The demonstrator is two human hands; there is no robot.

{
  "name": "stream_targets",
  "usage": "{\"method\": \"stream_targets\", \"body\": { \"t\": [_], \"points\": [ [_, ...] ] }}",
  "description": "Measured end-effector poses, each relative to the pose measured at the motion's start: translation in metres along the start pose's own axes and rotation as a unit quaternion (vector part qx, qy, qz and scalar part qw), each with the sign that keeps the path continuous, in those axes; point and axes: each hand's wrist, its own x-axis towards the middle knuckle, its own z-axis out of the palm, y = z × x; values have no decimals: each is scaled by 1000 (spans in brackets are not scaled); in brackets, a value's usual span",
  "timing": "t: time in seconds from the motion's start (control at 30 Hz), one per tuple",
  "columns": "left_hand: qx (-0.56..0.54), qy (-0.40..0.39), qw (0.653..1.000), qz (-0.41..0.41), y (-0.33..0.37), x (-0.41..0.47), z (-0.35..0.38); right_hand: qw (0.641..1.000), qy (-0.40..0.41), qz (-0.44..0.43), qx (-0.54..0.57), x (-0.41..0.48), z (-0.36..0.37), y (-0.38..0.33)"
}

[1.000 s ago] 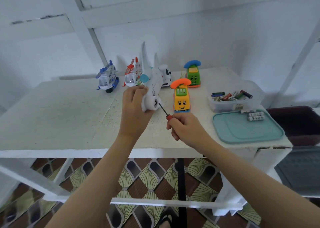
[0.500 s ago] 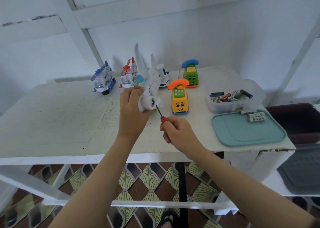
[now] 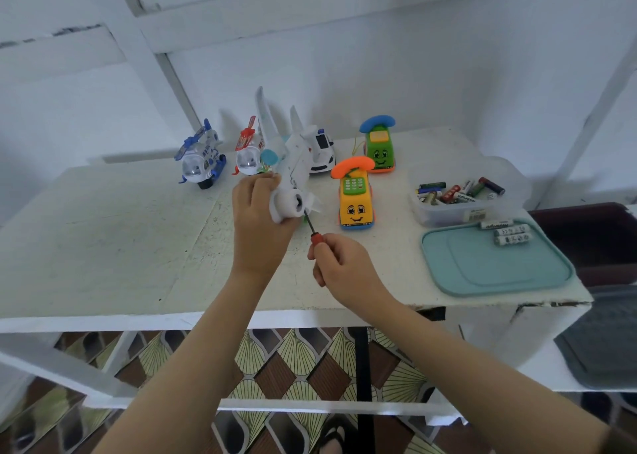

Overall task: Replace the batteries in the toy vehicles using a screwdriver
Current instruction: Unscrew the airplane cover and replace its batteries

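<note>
While the left hand [image 3: 259, 226] grips the white toy plane [image 3: 293, 164] above the table [image 3: 103, 240], its fingers hide the fuselage underside. Just right, the right hand [image 3: 341, 264] clasps the screwdriver [image 3: 312, 230]; its tip vanishes beneath the plane.

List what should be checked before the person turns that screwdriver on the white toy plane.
1. Plane held steady: the left hand grips the white toy airplane round its fuselage: ok.
2. Tool in hand: the right hand is curled round the red handle of the screwdriver: ok.
3. Tip seated in the screw: the tip reaches the plane's underside, but the screw itself is hidden: cannot tell.
4. Batteries ready: three batteries lie on the teal tray: ok.
5. Room for the loose screw: the tray has bare space: ok.
</note>
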Motion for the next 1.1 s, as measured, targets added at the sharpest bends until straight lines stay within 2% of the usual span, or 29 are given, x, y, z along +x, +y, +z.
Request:
{"method": "stream_targets", "body": {
  "t": [0.33,0.87,1.1],
  "points": [
    [6,4,1000,6,1,-2,1,1000,24,-19,7,-5,4,4],
    [-11,-26,998,55,-17,3,-6,997,-65,47,-16,13,-31,-10],
    [14,-21,999,25,-12,1,-1,997,-61,54,-6,13,-18,-8]
  ]
}}
